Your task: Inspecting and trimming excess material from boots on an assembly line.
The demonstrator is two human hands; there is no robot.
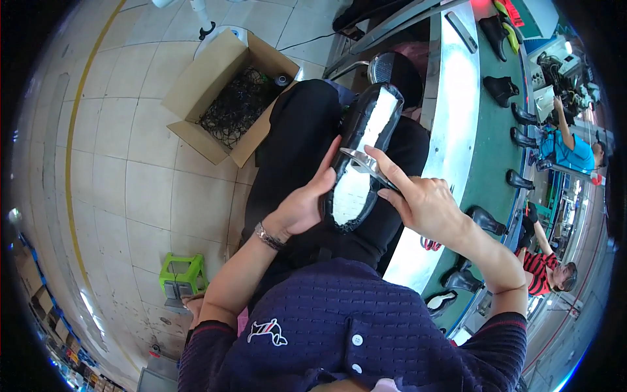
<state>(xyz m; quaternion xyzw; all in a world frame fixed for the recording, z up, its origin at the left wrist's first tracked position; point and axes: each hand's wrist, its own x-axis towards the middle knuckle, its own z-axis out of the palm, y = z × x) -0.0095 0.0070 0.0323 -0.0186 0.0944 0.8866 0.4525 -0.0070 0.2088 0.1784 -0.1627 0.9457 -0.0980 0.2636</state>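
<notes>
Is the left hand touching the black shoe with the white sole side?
Touching. The head view shows the left hand gripping the edge of the black shoe, thumb lying against its side, with no gap.

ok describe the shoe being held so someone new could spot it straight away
Start at the long green conveyor belt on the right, then look left to the person's lap. The black shoe lies sole-up between the left hand and right hand. Unlike the shoes on the belt, it shows a white underside.

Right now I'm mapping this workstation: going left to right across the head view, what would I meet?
Green stool → cardboard box → left hand → black shoe → right hand → green conveyor belt → seated co-worker in blue.
</notes>
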